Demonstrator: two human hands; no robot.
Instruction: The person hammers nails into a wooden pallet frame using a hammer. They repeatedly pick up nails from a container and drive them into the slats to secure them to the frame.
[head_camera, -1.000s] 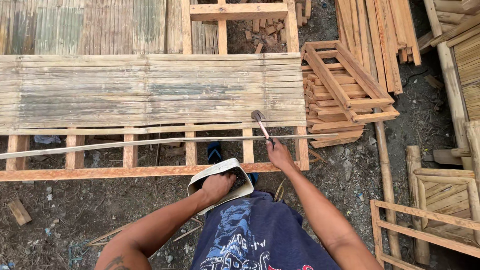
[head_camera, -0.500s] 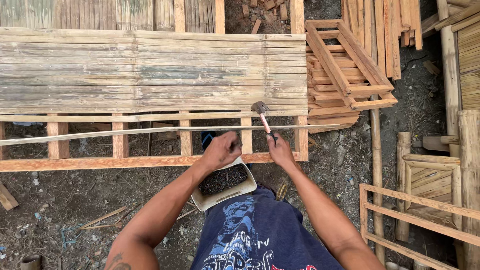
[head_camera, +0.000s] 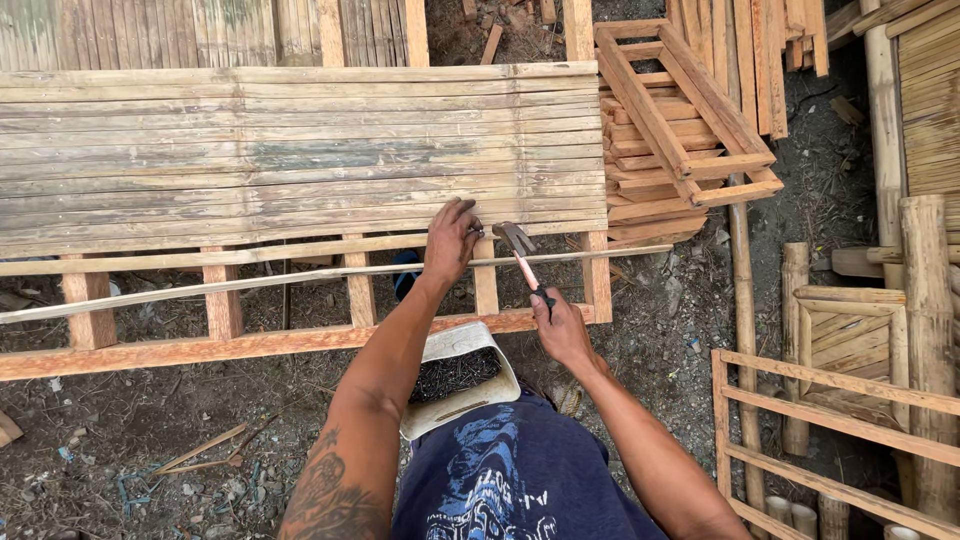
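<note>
Sitting at the bottom centre of the frame, a white container of dark nails (head_camera: 458, 378) rests against the person's blue shirt. Just above it, the right hand (head_camera: 562, 325) is clamped around the handle of a claw hammer (head_camera: 518, 248), whose head hangs beside the left hand. The left hand (head_camera: 450, 240) has its fingertips pinched together against the lower edge of the bamboo slat panel (head_camera: 300, 150), apparently steadying a nail, though the nail itself is too small to make out. A thin bamboo strip (head_camera: 250, 281) runs across the wooden frame (head_camera: 220, 350) below the slats. As a judgement, most of the frame is already covered with slats; the lower band, where crosspieces show bare, remains open. Farther off, at upper right, lies a stack of wooden frames (head_camera: 680, 120), with bamboo poles (head_camera: 925, 300) at right.
</note>
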